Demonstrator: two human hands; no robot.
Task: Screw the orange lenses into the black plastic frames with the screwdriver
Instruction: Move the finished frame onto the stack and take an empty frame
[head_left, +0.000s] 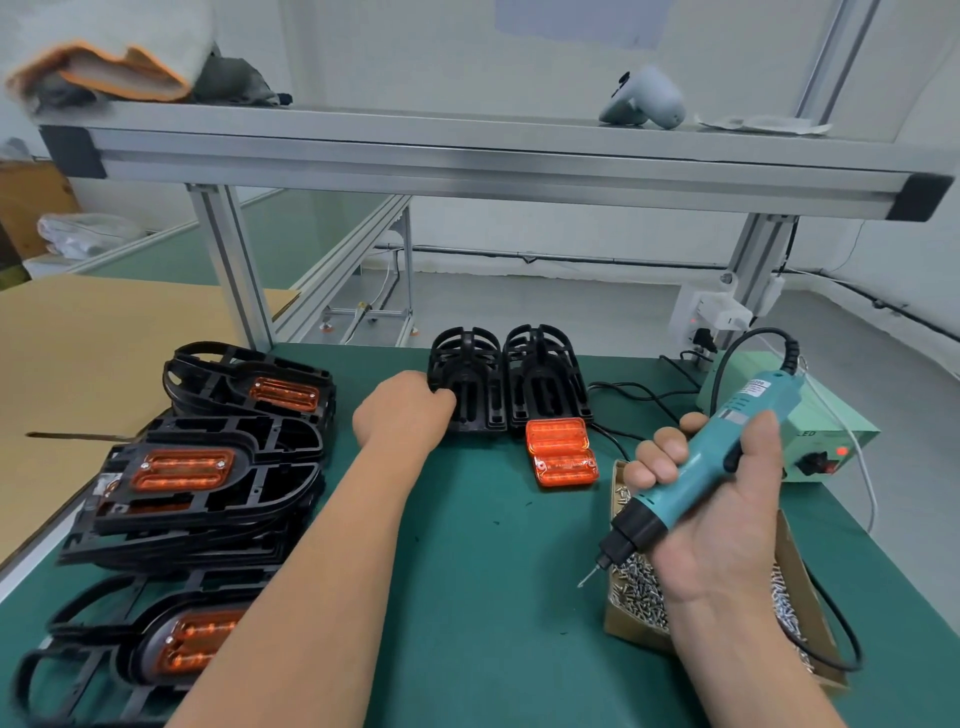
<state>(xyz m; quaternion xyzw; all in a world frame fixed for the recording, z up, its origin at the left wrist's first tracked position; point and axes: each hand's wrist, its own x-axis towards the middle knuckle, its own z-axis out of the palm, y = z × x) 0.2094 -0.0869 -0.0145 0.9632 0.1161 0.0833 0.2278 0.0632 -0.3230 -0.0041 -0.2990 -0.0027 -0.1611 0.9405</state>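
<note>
Black plastic frames (466, 384) stand stacked at the left hand (402, 410), which reaches forward, arm outstretched, and curls its fingers on the stack's near edge; fetching a fresh frame looks to be the step in hand. Just right of that hand lie the orange lenses (561, 452); next, one needs seating in the frame. Nearer the body, the right hand (727, 499) clasps the screwdriver (693, 465), bit tilted down-left beside the box of screws (626, 626).
</note>
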